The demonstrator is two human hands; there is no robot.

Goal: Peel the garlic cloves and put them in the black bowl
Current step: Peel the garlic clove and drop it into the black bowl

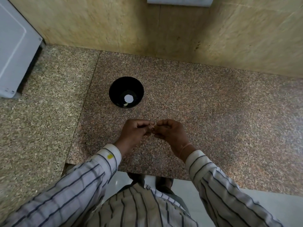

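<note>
We see a speckled granite counter (213, 112) running to a beige wall (98, 22), with a white appliance (14, 54) at its left edge. The black bowl (114, 89) stands upright on the slab, glossy and deep, with a pale peeled clove (125, 104) at its bottom beside a round white patch (128, 98). Nearer to us, the left hand (136, 133) and right hand (170, 133) meet above the counter. Their curled fingers pinch a small garlic clove (153, 126) that is mostly hidden, so only a pale sliver shows.
</note>
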